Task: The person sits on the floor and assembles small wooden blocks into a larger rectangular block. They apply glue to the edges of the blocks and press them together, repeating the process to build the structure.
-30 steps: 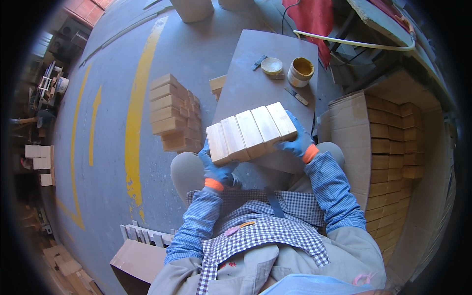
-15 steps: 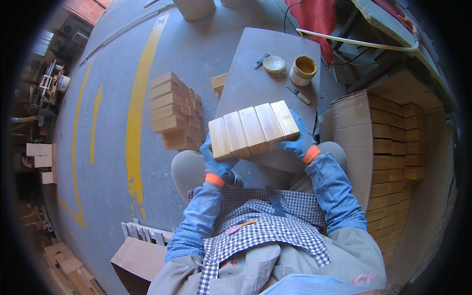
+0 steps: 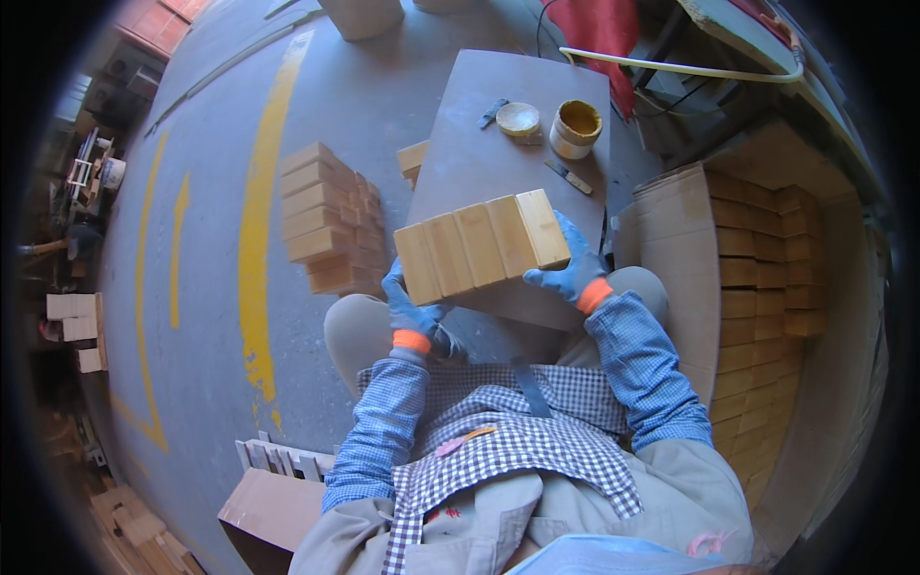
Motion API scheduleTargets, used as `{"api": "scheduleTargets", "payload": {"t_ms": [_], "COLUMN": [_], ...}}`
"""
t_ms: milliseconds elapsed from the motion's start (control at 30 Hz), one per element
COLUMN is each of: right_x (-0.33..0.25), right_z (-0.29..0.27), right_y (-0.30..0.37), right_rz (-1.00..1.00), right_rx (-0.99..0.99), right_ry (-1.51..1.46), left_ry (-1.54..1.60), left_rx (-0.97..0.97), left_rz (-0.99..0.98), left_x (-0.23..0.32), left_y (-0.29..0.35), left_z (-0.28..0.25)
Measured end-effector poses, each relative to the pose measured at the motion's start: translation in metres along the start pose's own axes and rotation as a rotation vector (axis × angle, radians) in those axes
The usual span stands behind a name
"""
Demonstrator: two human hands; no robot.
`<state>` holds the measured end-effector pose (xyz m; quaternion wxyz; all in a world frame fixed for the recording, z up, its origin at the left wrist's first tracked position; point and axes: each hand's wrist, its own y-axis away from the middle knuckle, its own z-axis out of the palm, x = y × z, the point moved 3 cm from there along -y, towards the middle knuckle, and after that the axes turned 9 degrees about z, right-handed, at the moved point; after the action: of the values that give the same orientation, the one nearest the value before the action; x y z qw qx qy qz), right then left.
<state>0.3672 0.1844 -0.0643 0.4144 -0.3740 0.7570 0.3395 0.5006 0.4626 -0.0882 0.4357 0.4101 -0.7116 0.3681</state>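
Between my two hands I hold a row of several wooden blocks (image 3: pixel 467 249), pressed together side by side over the near end of a low grey board table (image 3: pixel 460 125). My left hand (image 3: pixel 412 305) wears a blue glove with an orange cuff and grips the row's left end. On the right end, my right hand (image 3: pixel 575 264), gloved the same way, clamps the last block, which looks paler than the others. Farther back on the board stand an open jar of brownish-yellow paste (image 3: pixel 575 142) and a round lid (image 3: pixel 518 120). A putty knife (image 3: pixel 569 176) lies nearer.
To the left, a stack of wooden blocks (image 3: pixel 321 216) stands on the floor. On the right, a large cardboard box (image 3: pixel 676 259) holds many stacked blocks. A small scraper (image 3: pixel 493 113) lies by the lid. A pale hose (image 3: pixel 680 67) crosses the far right.
The row of blocks has tilted in my hands. Most of their upper faces, pale before, now look yellower; only the rightmost stays pale. The whole view has shifted slightly.
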Motion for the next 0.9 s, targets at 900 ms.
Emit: {"api": "scheduleTargets", "payload": {"t_ms": [900], "right_x": [-0.152], "right_z": [-0.031], "right_y": [-0.018], "right_rz": [-0.505], "right_rx": [-0.194], "right_ry": [0.816], "left_ry": [0.602], "left_rx": [-0.06], "left_rz": [-0.113], "left_x": [0.124], "left_y": [0.018], "left_z": [0.006]}}
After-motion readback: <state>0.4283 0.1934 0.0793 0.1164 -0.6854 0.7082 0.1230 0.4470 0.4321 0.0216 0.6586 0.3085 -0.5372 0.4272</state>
